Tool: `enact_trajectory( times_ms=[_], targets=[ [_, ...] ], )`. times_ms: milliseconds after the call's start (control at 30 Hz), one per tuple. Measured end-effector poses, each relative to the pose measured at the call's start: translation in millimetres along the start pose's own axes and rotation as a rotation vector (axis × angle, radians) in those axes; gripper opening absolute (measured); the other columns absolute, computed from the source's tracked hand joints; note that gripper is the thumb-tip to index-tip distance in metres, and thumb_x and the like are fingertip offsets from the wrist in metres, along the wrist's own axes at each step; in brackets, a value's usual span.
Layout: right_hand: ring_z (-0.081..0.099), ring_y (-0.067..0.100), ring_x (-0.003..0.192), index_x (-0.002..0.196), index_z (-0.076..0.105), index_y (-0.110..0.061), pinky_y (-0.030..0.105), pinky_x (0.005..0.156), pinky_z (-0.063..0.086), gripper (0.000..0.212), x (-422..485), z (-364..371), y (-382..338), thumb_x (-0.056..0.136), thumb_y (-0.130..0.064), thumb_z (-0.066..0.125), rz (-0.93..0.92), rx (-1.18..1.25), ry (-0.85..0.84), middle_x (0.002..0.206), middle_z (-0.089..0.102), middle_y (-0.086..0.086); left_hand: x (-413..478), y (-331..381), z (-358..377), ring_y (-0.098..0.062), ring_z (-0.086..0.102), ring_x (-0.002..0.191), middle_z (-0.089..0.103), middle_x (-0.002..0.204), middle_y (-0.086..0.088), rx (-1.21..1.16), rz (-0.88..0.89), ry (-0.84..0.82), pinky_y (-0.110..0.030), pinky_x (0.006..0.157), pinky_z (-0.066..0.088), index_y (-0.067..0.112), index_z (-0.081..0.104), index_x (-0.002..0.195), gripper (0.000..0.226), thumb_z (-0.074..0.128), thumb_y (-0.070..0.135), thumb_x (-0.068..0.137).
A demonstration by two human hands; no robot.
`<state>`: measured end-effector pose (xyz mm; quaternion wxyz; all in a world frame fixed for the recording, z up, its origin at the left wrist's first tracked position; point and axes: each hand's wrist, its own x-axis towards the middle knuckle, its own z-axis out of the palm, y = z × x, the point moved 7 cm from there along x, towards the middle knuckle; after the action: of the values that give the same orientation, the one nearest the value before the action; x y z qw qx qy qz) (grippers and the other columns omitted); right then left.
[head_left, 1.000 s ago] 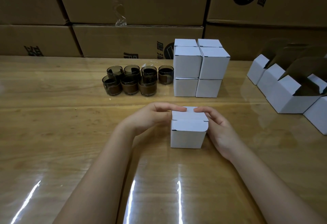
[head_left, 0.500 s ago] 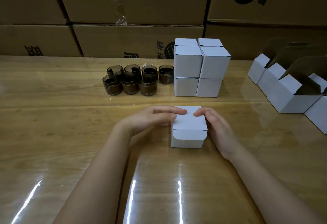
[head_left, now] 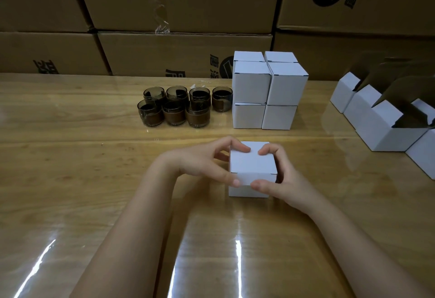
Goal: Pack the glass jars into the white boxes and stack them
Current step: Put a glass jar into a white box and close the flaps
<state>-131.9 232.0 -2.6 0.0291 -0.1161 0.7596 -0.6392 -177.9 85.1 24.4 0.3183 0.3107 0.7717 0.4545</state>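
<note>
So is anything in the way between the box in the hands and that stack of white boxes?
Nothing visible. Only bare table lies between the closed box and the stack. The glass jars stand left of the stack, off that path.

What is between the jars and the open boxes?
The stack of closed boxes stands between the jars and the open boxes, nearer the jars. The head view shows it.

Wood table (head_left: 70, 180) w/ 7 jars (head_left: 174, 111), stacked white boxes (head_left: 266, 95), closed box (head_left: 251, 163), open boxes (head_left: 381, 128).
</note>
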Motion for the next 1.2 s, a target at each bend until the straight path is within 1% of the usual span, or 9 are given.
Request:
enact_trajectory(
  times_ms=[133,267,467,567,733,867,933,1067,1200],
  targets=[
    [0.057,-0.007,0.086,0.100,0.044,-0.049,0.027,0.064,0.055,0.052,-0.9,-1.9,-2.2,0.064,-0.032,0.078,-0.008,-0.058,0.033,0.107,0.052,-0.012,6.1,6.1,1.9,-0.007,0.052,0.110,0.046,0.124,0.010,0.157,-0.048,0.048,-0.030,0.089,0.053,0.053,0.041,0.099,0.055,0.081,0.032,0.069],
    [0.058,-0.001,0.091,0.099,0.045,-0.051,0.041,0.065,0.056,0.051,-0.8,-3.0,-2.1,0.063,-0.035,0.078,-0.001,-0.081,0.060,0.111,0.050,-0.012,6.2,6.8,1.5,0.000,0.052,0.101,0.047,0.114,0.017,0.214,-0.030,0.074,-0.021,0.081,0.052,0.050,0.038,0.100,0.052,0.079,0.031,0.074],
    [0.055,-0.010,0.088,0.097,0.045,-0.050,0.021,0.068,0.052,0.050,0.9,-2.1,-3.7,0.065,-0.030,0.077,-0.019,-0.060,0.024,0.110,0.049,-0.011,6.6,6.2,1.6,-0.002,0.054,0.101,0.050,0.113,0.012,0.250,-0.016,0.088,-0.024,0.082,0.053,0.048,0.037,0.103,0.051,0.077,0.030,0.076],
    [0.056,-0.008,0.089,0.097,0.046,-0.050,0.020,0.070,0.050,0.051,0.5,-1.6,-2.5,0.064,-0.027,0.078,-0.007,-0.014,-0.008,0.113,0.048,-0.008,6.1,3.9,1.0,0.000,0.054,0.102,0.048,0.115,0.014,0.215,-0.045,0.072,-0.020,0.081,0.053,0.051,0.038,0.105,0.055,0.079,0.031,0.074],
    [0.056,-0.005,0.093,0.098,0.049,-0.048,0.019,0.072,0.049,0.052,1.1,-1.1,-2.1,0.056,-0.042,0.078,-0.005,0.047,-0.020,0.113,0.049,-0.008,6.1,-4.3,-0.1,-0.006,0.046,0.117,0.038,0.132,0.018,0.280,-0.123,0.058,-0.026,0.101,0.042,0.049,0.013,0.145,0.102,0.082,0.036,0.071],
    [0.056,-0.008,0.093,0.098,0.051,-0.048,0.018,0.072,0.050,0.049,1.5,-3.1,-1.4,0.058,-0.042,0.078,-0.021,0.037,0.016,0.112,0.051,-0.010,7.3,-6.7,-1.5,-0.007,0.043,0.121,0.037,0.134,0.018,0.321,-0.139,0.050,-0.031,0.105,0.041,0.045,0.009,0.148,0.106,0.081,0.041,0.070],
    [0.055,-0.008,0.096,0.102,0.051,-0.048,0.019,0.074,0.050,0.049,0.8,-3.2,-0.9,0.064,-0.035,0.079,-0.035,0.012,0.039,0.118,0.049,-0.011,8.3,-8.7,-0.5,-0.004,0.044,0.117,0.037,0.129,0.022,0.329,-0.150,0.036,-0.029,0.102,0.043,0.048,0.010,0.145,0.106,0.082,0.038,0.069],
    [0.053,-0.009,0.106,0.109,0.052,-0.031,0.015,0.080,0.048,0.049,0.9,-4.0,-2.7,0.067,-0.021,0.075,-0.087,0.023,0.086,0.134,0.042,-0.014,11.4,-10.0,2.5,0.006,0.048,0.101,0.035,0.112,0.034,0.340,-0.138,0.045,-0.012,0.075,0.044,0.052,0.013,0.138,0.104,0.085,0.031,0.066],
    [0.056,-0.008,0.100,0.107,0.054,-0.030,0.015,0.075,0.049,0.049,0.3,-5.9,-4.3,0.065,-0.022,0.077,-0.086,0.015,0.109,0.126,0.047,-0.012,12.0,-10.6,2.4,0.007,0.047,0.102,0.033,0.111,0.037,0.331,-0.122,0.058,-0.011,0.071,0.044,0.055,0.015,0.132,0.102,0.086,0.032,0.063]
  ],
)
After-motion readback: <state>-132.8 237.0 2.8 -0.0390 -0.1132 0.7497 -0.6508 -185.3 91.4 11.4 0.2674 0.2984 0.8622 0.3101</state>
